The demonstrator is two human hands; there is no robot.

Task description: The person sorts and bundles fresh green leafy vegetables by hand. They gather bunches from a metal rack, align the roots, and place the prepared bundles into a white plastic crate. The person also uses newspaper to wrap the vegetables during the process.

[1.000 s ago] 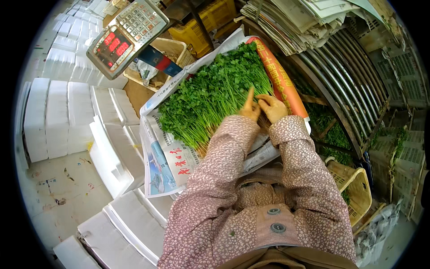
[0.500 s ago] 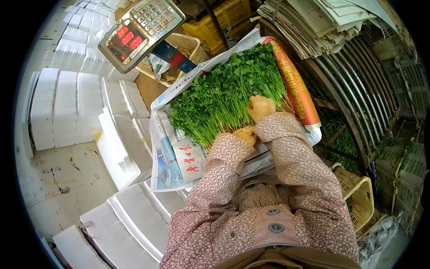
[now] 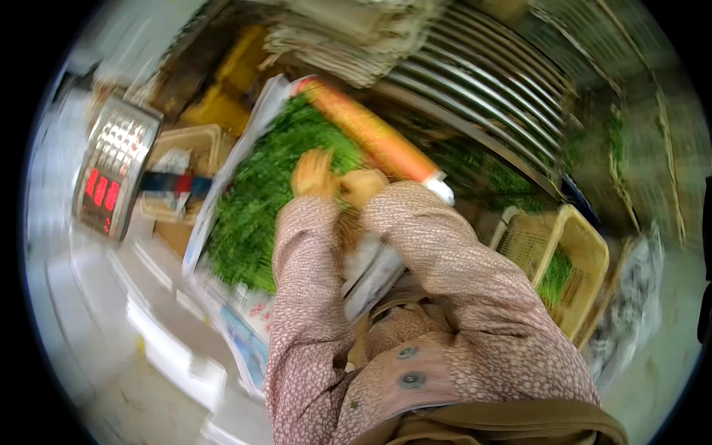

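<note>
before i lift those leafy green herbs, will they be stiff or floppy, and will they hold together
The leafy green herbs will probably flop, being thin-stemmed and leafy. They may also slide apart, since no tie shows around them. They are likely light for their bulk, being mostly loose leaf.

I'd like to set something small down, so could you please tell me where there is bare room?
A strip of newspaper shows bare between the greens and the white boxes; another between the left sleeve and right sleeve, below the roots. It's crowded further up, where the left hand and right hand nearly meet over the greens.
</note>
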